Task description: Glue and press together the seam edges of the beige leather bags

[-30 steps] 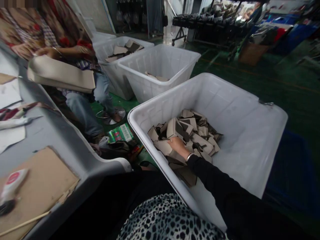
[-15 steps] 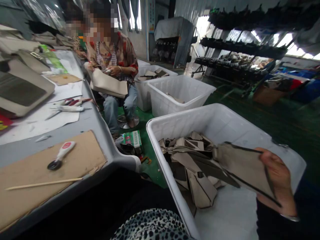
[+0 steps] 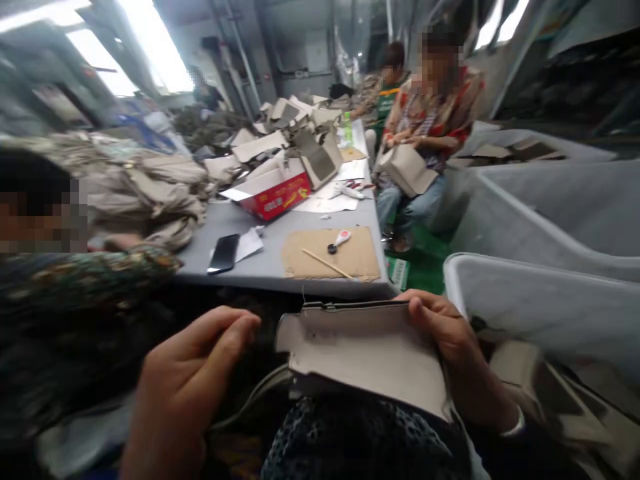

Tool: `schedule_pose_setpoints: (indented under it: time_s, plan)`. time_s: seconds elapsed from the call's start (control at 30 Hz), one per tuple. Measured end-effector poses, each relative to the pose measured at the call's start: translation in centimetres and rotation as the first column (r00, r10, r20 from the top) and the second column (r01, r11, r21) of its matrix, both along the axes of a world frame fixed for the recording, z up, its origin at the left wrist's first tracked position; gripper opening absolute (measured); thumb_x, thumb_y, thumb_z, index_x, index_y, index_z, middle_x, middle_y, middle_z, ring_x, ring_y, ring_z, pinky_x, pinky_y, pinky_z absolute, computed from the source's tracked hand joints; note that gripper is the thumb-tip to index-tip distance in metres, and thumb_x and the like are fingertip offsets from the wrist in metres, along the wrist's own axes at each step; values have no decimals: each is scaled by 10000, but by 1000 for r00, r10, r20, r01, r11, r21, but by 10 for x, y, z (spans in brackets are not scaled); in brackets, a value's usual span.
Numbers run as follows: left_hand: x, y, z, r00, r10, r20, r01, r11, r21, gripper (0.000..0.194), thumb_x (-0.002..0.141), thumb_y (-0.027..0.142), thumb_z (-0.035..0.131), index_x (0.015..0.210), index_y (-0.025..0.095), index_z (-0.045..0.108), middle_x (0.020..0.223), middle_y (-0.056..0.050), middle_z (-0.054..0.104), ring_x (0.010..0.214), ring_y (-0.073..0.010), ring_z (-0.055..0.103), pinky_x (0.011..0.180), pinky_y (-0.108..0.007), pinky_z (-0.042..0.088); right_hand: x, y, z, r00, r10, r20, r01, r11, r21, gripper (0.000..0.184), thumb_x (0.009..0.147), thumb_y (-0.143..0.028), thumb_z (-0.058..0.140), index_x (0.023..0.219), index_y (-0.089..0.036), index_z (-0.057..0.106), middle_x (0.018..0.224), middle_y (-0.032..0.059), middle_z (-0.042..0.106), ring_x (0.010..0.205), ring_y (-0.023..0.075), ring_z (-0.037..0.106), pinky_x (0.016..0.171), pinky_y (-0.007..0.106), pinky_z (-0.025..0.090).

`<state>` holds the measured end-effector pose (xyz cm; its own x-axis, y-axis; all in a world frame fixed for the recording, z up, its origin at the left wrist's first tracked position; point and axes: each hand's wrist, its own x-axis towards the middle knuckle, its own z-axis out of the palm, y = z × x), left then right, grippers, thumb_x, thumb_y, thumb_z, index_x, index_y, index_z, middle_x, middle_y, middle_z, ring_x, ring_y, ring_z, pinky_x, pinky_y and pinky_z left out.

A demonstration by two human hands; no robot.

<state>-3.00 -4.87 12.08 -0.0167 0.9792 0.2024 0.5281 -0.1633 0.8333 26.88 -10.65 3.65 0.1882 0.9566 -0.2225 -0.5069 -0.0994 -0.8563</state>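
gripping dark-edged beige panel, right hand, four o'clock; left hand pinched, eight o'clock, contents unclear. i judge: positioning; next needs steadiness.

Visible count by kind. Wearer's hands: 2, i.e. 1 L. hand & 1 R. hand. Beige piece at R. hand: 1. Bracelet: 1. Grey table: 1. On same: phone, 1; red box, 1; thin stick, 1; white tube w/ dark cap, 1; brown boards, 2 (1 near, 1 far). Piled pcs.: many, overlapping, exact no. unclear. White bins: min. 3. Green box, floor: 1. Co-workers: 4, viz. 1 at L., 2 beyond tbl., 1 in bkgd. Co-worker's piece: 1.
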Motion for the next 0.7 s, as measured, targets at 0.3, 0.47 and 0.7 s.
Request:
schedule_pose_setpoints:
  time_s: [0.3, 0.47, 0.7]
  plan:
    - [-16, -9, -56, 923, -21, 385, 117, 967, -228, 251, 819, 363, 754, 977, 168, 749, 821, -58, 696, 691, -194, 616, 641, -261, 502, -42, 63, -43, 983, 182, -3, -182, 982, -60, 401, 737, -554, 851, 944, -217, 783, 748, 60, 755, 572, 243, 694, 518, 313, 560]
    - [-21, -2, -74, 879, -47, 475, 108, 989, -101, 305, 838, 337, 786, 1092, 199, 688, 1195, -95, 640, 860, -208, 650, 728, -271, 540, -54, 76, -50, 979, 201, -35, -204, 974, -95, 403, 690, -557, 885, 875, -212, 784, 660, 48, 720, 496, 208, 653, 458, 280, 532]
    - [-24, 18, -101, 679, 32, 734, 245, 932, -268, 438, 767, 422, 882, 1034, 191, 623, 812, -23, 659, 585, -146, 602, 512, -230, 535, -67, 78, -76, 961, 258, -101, -272, 947, -173, 409, 737, -556, 861, 945, -209, 803, 698, 58, 734, 526, 194, 664, 471, 253, 527]
